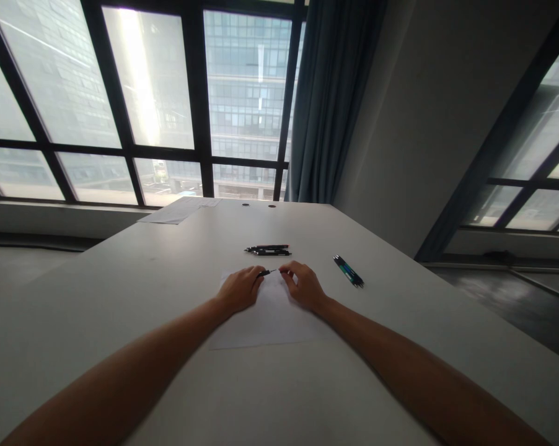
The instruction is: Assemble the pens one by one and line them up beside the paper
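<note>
Both my hands rest on a white sheet of paper [265,322] on the pale table [121,297]. My left hand [239,288] grips the dark end of a thin pen part [266,272], and my right hand [303,285] pinches its other, thinner end. The piece runs level between my fingertips, just above the paper's far edge. Just beyond my hands lies a small bunch of dark pens [268,250], one with red on it. A pair of blue-green pens [349,271] lies to the right of my right hand.
More paper sheets [180,210] lie at the table's far left edge by the large windows [144,99]. A blue-grey curtain [330,99] hangs behind the table's far end. The table's right edge drops to a dark floor [516,297].
</note>
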`<state>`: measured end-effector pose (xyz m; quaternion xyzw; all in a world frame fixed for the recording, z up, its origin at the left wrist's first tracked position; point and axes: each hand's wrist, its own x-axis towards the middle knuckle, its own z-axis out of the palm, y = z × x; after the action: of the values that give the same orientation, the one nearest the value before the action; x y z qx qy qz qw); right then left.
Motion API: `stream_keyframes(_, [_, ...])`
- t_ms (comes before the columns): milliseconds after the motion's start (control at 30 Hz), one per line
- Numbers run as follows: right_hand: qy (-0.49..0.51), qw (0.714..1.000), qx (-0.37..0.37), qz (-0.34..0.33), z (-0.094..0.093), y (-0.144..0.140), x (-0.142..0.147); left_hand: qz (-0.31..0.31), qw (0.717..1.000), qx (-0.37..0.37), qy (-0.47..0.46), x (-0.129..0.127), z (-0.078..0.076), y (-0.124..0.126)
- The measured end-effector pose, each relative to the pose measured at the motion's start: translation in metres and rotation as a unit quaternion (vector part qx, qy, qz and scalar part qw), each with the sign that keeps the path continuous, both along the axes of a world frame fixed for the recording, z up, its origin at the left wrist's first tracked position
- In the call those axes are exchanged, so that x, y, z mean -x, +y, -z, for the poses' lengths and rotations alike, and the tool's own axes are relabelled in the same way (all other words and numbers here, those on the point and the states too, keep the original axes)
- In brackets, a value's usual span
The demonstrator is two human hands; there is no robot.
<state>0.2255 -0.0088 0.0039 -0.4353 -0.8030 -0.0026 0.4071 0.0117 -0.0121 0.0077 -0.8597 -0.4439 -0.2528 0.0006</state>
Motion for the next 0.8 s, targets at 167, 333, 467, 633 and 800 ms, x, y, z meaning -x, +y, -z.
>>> stream_keyframes(167, [0.003, 1.000, -0.007, -0.003, 0.002, 0.000, 0.001, 0.001, 1.000, -0.012, 0.001, 0.000, 0.002, 0.002])
stream_keyframes(333, [0.036, 0.999, -0.005, -0.008, 0.002, 0.012, -0.007, 0.000, 1.000, -0.012, 0.007, 0.001, 0.004, 0.003])
stream_keyframes(467, [0.014, 1.000, -0.002, 0.020, 0.003, 0.032, -0.027, 0.000, 1.000, -0.012, 0.021, 0.001, 0.002, 0.003])
stream_keyframes(633, [-0.046, 0.994, 0.045, 0.084, 0.008, 0.046, -0.047, -0.001, 0.999, -0.010, 0.031, 0.001, -0.001, 0.000])
stream_keyframes(800, [-0.080, 0.984, 0.057, 0.152, 0.006, 0.045, -0.050, -0.005, 0.999, -0.005, 0.040, 0.000, -0.003, -0.001])
